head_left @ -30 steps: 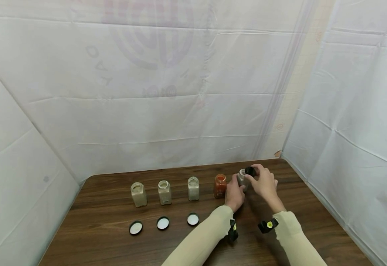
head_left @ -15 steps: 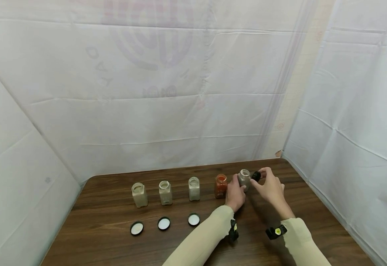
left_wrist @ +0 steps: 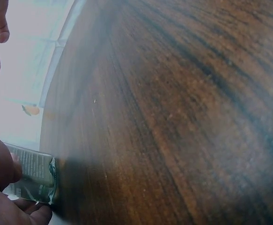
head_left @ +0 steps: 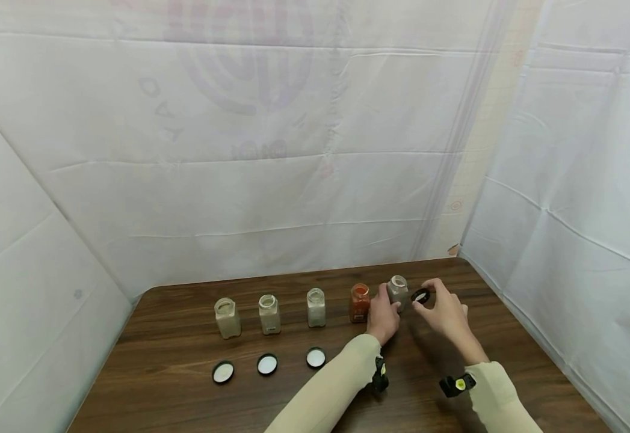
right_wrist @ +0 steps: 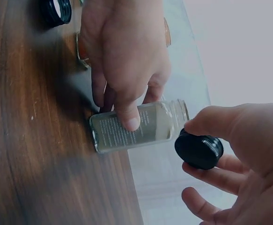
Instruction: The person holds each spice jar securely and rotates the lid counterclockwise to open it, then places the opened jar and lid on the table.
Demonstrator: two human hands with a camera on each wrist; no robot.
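My left hand (head_left: 383,317) grips a square glass jar (head_left: 398,291) of greyish powder by its sides; the jar stands uncapped at the right end of a row. In the right wrist view the left thumb lies across the printed label of this jar (right_wrist: 127,129). Just right of the jar's mouth, my right hand (head_left: 447,310) pinches a black screw lid (head_left: 420,296) between thumb and fingers. The lid is tipped, its pale inside partly showing in the head view. Close to the left hand's other side is an open jar of orange-red powder (head_left: 359,304).
Three more uncapped jars stand to the left: one jar (head_left: 227,319), a second jar (head_left: 269,314) and a third jar (head_left: 316,308). Before them lie three upturned lids, a left lid (head_left: 222,372), a middle lid (head_left: 266,364) and a right lid (head_left: 316,358). White sheeting (head_left: 239,180) hangs behind the wooden table (head_left: 147,355).
The right hand has drawn the lid off to the right, away from the jar's mouth, and turned it so its inside shows. The left hand stays on the jar.
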